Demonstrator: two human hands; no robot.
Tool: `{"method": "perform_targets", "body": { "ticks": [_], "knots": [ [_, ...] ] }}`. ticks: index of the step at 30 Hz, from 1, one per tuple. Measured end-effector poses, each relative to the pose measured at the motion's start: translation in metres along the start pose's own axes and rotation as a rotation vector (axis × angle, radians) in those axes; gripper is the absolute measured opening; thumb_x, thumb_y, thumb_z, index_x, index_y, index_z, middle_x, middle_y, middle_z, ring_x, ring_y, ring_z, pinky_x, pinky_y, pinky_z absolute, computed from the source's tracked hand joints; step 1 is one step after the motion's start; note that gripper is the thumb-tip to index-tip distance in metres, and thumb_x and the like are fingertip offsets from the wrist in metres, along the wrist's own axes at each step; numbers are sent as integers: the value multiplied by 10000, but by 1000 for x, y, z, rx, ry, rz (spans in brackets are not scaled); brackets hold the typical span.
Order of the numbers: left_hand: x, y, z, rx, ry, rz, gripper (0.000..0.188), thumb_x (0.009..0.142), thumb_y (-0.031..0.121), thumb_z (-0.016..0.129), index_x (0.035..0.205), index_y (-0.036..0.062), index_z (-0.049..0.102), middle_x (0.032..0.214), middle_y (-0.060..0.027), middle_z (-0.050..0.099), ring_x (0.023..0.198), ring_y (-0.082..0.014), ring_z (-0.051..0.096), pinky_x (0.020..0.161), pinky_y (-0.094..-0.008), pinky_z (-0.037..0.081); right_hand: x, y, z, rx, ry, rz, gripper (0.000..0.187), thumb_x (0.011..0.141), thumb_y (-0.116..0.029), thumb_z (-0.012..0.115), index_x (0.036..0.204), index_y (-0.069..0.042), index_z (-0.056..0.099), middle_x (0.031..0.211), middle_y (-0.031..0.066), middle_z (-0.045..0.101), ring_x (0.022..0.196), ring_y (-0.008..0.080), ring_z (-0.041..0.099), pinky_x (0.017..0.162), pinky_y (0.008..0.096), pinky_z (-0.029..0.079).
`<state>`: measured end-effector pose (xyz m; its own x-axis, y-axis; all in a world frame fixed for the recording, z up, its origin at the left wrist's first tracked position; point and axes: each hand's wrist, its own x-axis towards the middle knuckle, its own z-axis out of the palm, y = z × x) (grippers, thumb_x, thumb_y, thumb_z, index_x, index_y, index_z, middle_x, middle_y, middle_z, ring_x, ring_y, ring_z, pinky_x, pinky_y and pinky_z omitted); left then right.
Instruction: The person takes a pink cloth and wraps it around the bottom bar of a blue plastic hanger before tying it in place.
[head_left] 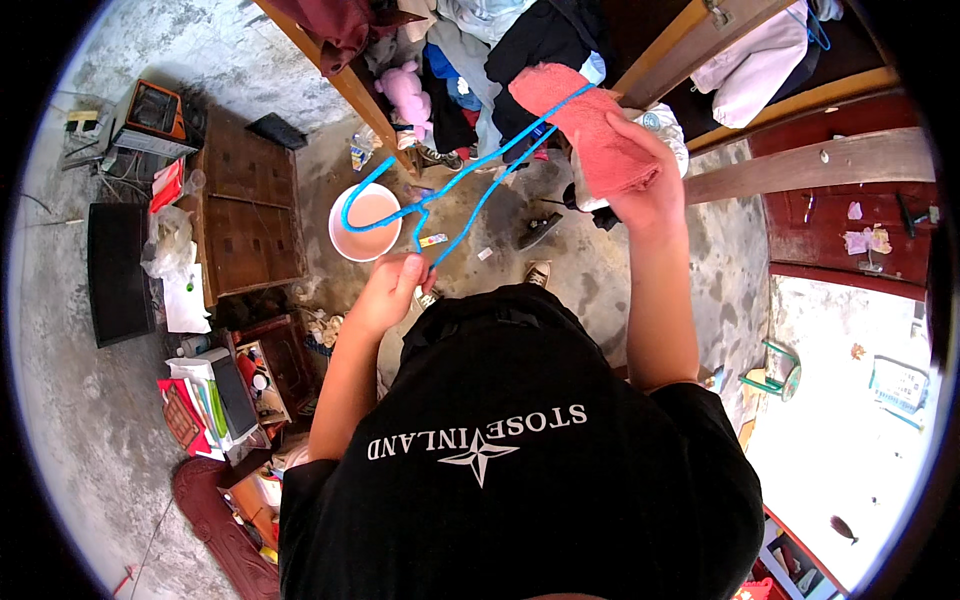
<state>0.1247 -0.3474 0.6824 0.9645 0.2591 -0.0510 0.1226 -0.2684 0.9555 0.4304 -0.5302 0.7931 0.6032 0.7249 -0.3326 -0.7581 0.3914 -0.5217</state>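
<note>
My left hand [392,283] is closed on one corner of a blue clothes hanger [470,172], its hook pointing left. Raised at the upper right, my right hand [648,172] grips a pink-red cloth [592,120]. That cloth lies against the hanger's far end and hides part of it. Below the hook, a white basin [345,238] of cloudy, pinkish water stands on the floor.
Clothes and a pink plush toy [405,98] are heaped in a wooden-framed cabinet ahead. A wooden rail [810,168] juts in from the right. At left stands a brown cabinet [250,205]. A dark shoe [540,231] lies on the concrete floor.
</note>
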Motion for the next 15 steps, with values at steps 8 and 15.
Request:
{"method": "perform_targets", "body": {
  "ticks": [8,15],
  "knots": [
    [40,5,21,-49,156,-55,619,1127,396,309,688,-2,487,639,-92,534,610,-217,513,615,-378,444,-17,91,29,157,-321,288,369,962,-77,608,1313,37,592,1288,162,663,1190,278,654,1038,408,528],
    [43,21,6,68,78,-78,587,1139,392,269,713,21,427,665,-71,492,656,-197,497,618,-358,429,-13,76,39,27,-244,245,353,948,-121,646,1269,21,609,1262,153,665,1149,243,671,1022,385,522]
  ]
}}
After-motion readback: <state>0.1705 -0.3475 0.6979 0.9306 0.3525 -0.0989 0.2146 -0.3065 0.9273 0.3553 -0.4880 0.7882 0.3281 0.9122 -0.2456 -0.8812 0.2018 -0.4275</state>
